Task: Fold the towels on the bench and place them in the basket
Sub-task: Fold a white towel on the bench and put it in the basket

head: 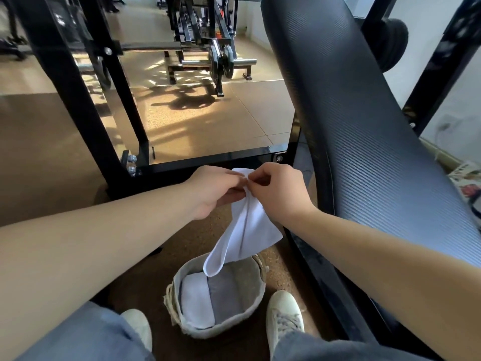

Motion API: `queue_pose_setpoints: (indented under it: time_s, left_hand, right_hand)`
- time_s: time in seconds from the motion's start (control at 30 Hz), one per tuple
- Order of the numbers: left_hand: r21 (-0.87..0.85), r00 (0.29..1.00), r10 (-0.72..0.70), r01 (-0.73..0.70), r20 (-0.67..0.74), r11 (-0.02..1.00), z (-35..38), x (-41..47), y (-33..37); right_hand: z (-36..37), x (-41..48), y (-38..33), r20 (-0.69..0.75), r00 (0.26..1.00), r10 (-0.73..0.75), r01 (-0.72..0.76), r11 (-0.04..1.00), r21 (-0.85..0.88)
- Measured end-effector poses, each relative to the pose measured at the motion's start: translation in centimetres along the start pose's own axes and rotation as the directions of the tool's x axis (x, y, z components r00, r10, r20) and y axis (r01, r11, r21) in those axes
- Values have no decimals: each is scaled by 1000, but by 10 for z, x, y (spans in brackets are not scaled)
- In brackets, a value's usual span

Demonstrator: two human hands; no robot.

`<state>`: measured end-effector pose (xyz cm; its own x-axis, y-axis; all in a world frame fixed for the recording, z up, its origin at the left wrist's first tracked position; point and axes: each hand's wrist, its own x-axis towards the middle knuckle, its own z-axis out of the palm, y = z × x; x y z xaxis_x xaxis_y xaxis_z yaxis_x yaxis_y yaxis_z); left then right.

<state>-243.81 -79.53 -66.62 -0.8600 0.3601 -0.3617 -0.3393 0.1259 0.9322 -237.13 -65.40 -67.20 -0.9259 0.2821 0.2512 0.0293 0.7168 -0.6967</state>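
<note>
Dangling beside the bench (pixel 364 126), the towel (pixel 250 230) partly hides the basket (pixel 177 282).

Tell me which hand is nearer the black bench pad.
Right. The right hand pinches the white towel just left of the bench pad; the left hand holds the same towel farther left.

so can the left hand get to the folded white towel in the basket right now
Probably not yet: the left hand is pinching the hanging towel with the right hand, and it dangles over the basket mouth. The folded white towel lies uncovered, so a freed hand likely could.
</note>
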Motion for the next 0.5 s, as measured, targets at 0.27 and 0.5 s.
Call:
queue_pose_setpoints:
  time_s: [0.27,0.5]
  left_hand:
    - [80,999,27,-25,-25,996,10,-5,-1]
    - [134,1000,-4,2,17,991,8,-8,2]
  right_hand:
    - [-4,-6,11,-8,994,-111,110,990,-83]
    - [3,-10,12,33,991,-130,132,986,-104]
